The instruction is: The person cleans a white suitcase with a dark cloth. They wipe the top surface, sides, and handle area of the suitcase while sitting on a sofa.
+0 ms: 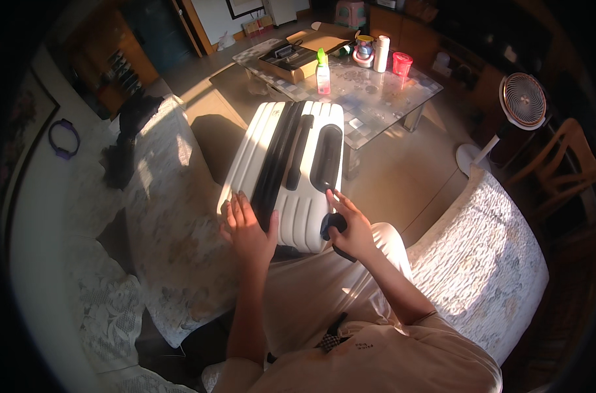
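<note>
Before me lies a white hard-shell suitcase (305, 206), its near end by my lap. A broad black band runs along its upward side, beside a long black carry handle (299, 152). The dark oval recess (327, 157) sits further right. My left hand (246, 228) rests with spread fingers on the near left part of the shell and the band. At the near right corner, the thumb of my right hand (352, 228) lies against a black wheel (333, 225), and a fingertip reaches the recess's lower end. Whether that hand grips the wheel is unclear.
Beyond the suitcase stands a glass-topped coffee table (376, 105) with an open cardboard box (298, 73), a spray bottle (323, 73), a white flask (382, 54) and a red tub (402, 64). Covered sofa seats (180, 236) flank me. A pedestal fan (523, 100) stands right.
</note>
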A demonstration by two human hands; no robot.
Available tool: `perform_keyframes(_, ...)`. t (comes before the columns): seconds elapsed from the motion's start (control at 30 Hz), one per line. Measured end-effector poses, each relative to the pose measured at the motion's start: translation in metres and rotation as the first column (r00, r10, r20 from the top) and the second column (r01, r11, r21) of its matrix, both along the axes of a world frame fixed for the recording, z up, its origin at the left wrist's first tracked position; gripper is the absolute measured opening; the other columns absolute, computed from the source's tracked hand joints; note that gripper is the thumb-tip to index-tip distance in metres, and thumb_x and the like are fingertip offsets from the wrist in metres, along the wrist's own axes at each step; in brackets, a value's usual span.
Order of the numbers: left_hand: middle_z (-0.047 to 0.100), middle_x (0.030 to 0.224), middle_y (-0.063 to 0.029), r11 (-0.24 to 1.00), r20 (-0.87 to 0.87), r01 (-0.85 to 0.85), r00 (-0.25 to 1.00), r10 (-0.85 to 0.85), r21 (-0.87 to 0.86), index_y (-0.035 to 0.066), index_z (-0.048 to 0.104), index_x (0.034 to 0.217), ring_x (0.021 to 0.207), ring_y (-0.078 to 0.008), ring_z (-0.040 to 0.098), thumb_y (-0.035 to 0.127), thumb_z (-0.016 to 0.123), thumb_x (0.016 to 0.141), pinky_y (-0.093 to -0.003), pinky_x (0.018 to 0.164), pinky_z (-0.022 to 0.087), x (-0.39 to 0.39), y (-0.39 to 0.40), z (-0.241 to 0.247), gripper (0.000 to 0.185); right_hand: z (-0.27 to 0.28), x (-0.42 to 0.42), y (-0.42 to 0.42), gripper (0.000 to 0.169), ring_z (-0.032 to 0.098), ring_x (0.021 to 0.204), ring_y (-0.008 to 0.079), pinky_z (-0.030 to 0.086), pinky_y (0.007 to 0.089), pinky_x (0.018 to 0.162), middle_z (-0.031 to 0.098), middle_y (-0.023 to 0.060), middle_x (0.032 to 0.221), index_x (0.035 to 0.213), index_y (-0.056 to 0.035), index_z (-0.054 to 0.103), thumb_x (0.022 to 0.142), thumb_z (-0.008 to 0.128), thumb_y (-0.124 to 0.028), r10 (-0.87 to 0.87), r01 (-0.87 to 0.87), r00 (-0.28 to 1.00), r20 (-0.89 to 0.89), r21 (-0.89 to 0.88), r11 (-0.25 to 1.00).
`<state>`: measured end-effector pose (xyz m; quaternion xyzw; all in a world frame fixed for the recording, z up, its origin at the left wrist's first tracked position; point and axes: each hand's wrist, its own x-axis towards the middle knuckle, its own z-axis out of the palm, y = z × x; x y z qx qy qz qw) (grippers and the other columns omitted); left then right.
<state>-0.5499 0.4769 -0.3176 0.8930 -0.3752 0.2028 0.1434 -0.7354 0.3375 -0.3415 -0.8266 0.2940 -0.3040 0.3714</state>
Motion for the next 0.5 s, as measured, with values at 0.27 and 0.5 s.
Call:
perform_keyframes(0.27,0.048,0.148,-0.0201,0.994,0.108,0.109,0.988,-0.108,-0.007,-0.001,0.044,0.147,0.127,-0.0366,0.047,0.056,0.063,0.089,-0.0517,0.103,0.031,0.004,-0.019,0.0,0.083,-0.036,0.016,-0.074,0.057,0.06,0.116,0.0375,0.05,0.0434,0.1,0.058,0.0156,0.136,0.132,-0.0108,0.064,0.075,0.066,-0.014,-0.237,0.214,0.967,-0.09,-0.214,0.953)
perform_keyframes(0.5,0.055,0.141,-0.0249,0.997,0.195,0.071,0.979,-0.066,-0.016,0.0,0.045,0.147,0.114,-0.0357,0.052,0.057,0.067,0.087,-0.0461,0.095,0.035,0.01,-0.035,-0.007,0.086,-0.019,-0.013,-0.003,0.073,0.061,0.118,0.0357,0.053,0.0403,0.095,0.054,0.0151,0.134,0.141,-0.0126,0.053,0.07,0.064,-0.009,-0.118,0.133,0.978,0.171,-0.077,0.988)
